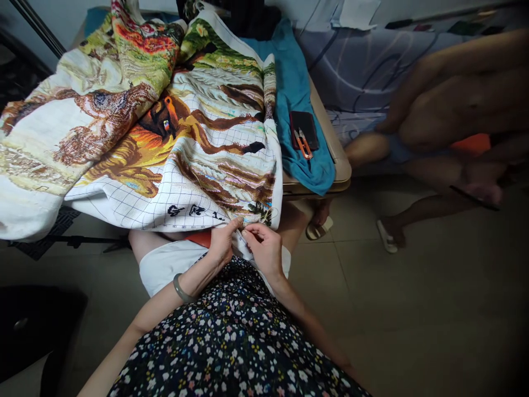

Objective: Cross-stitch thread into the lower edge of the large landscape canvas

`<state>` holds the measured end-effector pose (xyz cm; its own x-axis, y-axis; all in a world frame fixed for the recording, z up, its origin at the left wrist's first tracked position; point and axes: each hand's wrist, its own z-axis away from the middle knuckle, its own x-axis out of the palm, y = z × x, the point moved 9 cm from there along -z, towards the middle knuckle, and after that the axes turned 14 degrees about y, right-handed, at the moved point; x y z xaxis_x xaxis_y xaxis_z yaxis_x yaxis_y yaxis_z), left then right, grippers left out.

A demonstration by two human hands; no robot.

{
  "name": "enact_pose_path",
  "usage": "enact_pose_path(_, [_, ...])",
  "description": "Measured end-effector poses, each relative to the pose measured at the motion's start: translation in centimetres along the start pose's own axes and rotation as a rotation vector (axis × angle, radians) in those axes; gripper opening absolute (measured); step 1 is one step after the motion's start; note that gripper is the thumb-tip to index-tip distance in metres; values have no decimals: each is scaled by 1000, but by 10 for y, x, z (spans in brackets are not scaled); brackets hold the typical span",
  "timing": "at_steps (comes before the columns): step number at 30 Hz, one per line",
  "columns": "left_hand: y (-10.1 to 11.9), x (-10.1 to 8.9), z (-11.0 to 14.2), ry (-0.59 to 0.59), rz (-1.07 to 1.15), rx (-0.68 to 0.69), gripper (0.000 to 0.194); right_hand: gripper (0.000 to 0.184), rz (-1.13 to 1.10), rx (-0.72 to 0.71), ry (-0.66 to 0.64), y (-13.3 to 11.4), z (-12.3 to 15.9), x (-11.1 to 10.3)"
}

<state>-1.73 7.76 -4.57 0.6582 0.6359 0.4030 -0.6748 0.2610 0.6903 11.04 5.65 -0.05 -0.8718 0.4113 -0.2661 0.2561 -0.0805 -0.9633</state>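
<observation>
Black stitched characters (196,210) stood in a row near the lower edge of a large white gridded cloth (198,138) embroidered in brown, orange and green; they were too small to read surely. Beneath them, along the margin, ran tiny dark printed figures (182,226), likewise hard to make out. The cloth spread away from the hands, its far part folded over itself on a beige-edged table (341,162), its lower right corner at the fingertips. The left hand (223,242), below a grey-green bangle (182,289), was clamped on that corner. The right hand (266,251) had thumb and forefinger pinched together there, whether on fabric or thread could not be told. Orange-handled snips (305,148) lay to the right.
</observation>
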Motion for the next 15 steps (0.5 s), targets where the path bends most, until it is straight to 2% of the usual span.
enact_pose_path(6, [4,4,1,-29,29,31,41,13,14,-25,24,2,-2,-1])
enact_pose_path(15, [-1,3,3,-43,19,4,38,13,53,-87,15,-7,-2,-3])
